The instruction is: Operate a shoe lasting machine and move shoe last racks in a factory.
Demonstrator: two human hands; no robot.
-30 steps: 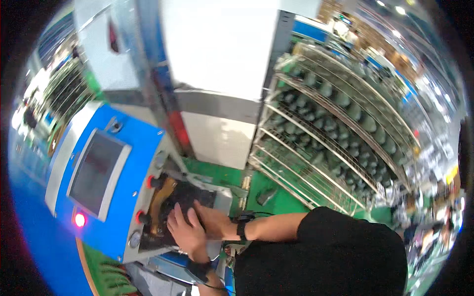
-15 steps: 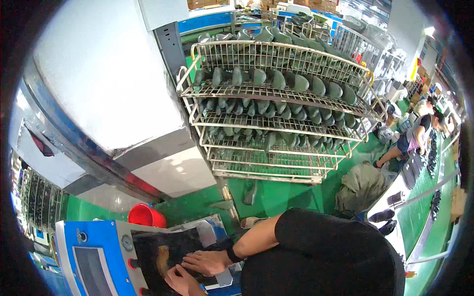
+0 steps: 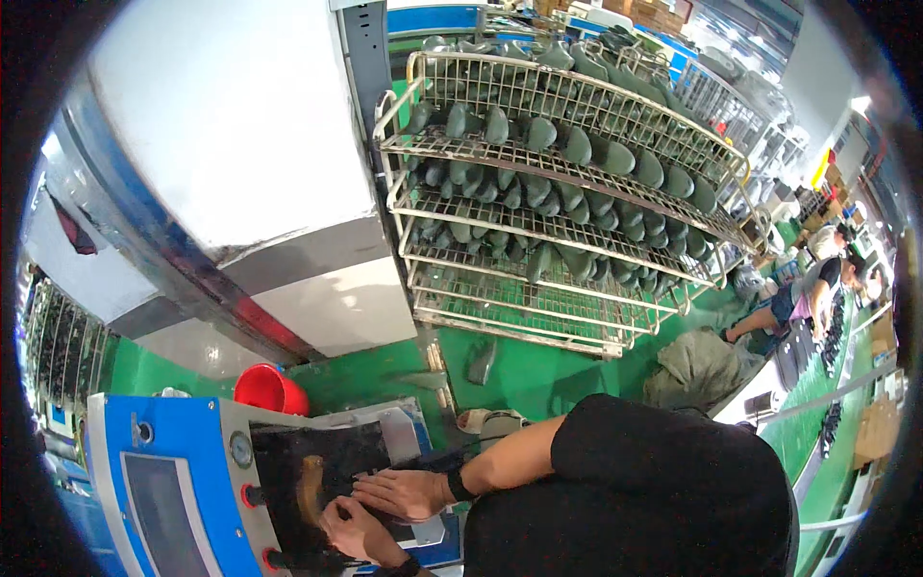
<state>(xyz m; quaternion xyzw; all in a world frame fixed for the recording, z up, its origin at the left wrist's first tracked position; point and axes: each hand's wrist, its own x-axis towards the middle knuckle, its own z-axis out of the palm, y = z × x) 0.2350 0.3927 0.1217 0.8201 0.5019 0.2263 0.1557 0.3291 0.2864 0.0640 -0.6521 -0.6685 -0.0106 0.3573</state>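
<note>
My right hand (image 3: 404,492), with a dark band on its wrist, lies flat with fingers stretched out on a black sheet (image 3: 322,447) on the bed of a blue machine (image 3: 183,438). My left hand (image 3: 351,529) sits just below it with fingers curled against the same black surface; I cannot tell whether it grips anything. A tan curved piece (image 3: 308,486) lies on the black sheet right beside both hands' fingertips. My black-sleeved torso hides the lower forearms.
The machine has a grey screen (image 3: 159,505) and red knobs (image 3: 252,495). A red bucket (image 3: 269,389) stands behind it on the green floor. Beyond are a large white cabinet (image 3: 240,173), a wire rack (image 3: 558,250) holding several dark green shoe forms, a grey sack (image 3: 697,365), and seated people (image 3: 817,288).
The view has swung up from the machine panel toward the rack and floor. Both hands stay on the black sheet, with the left one shifted slightly closer under the right.
</note>
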